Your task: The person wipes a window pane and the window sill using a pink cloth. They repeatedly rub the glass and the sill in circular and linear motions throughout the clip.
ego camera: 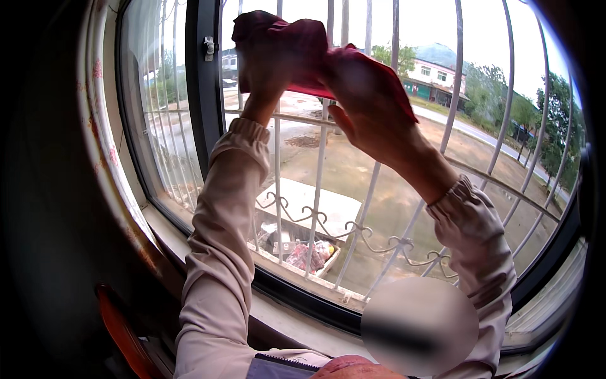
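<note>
A dark red cloth (303, 47) is stretched between my raised hands, high in front of a window with a dark frame (203, 94). My left hand (269, 76) grips its left part, with folds bunched above and beside the fingers. Farther right, my right hand (374, 113) lies over the other part, thumb apart and the cloth's edge showing past the fingers. Most fingertips are hidden or blurred against the cloth. Whether the cloth touches the window glass I cannot tell.
Metal security bars (322, 161) with scrollwork stand beyond the window frame. A window latch (209, 48) is on the left upright. Outside sits a box (331, 260) of plastic-wrapped items near a pale board (307, 203). An orange-red curved object (116, 331) is at lower left.
</note>
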Demonstrator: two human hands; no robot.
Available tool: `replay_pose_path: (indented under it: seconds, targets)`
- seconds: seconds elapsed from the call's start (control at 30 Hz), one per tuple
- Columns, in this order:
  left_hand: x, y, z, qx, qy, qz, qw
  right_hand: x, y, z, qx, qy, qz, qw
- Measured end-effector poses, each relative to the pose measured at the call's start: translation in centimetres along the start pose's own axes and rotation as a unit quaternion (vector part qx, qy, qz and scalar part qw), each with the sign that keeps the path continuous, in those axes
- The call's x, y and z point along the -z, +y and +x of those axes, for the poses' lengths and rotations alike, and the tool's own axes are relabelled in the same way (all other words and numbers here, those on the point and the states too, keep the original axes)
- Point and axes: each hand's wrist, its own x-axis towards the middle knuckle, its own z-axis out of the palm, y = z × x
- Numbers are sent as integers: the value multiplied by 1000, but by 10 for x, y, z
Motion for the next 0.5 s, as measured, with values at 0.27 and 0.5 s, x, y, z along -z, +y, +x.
replay_pose_path:
  seconds: [0.27,0.5]
  targets:
    - [0,-100,6,-107,42,218,969,-14,-5,44,43,49,19,998]
    - [-39,-25,40,-122,71,-7,990,16,16,15,-15,57,15,998]
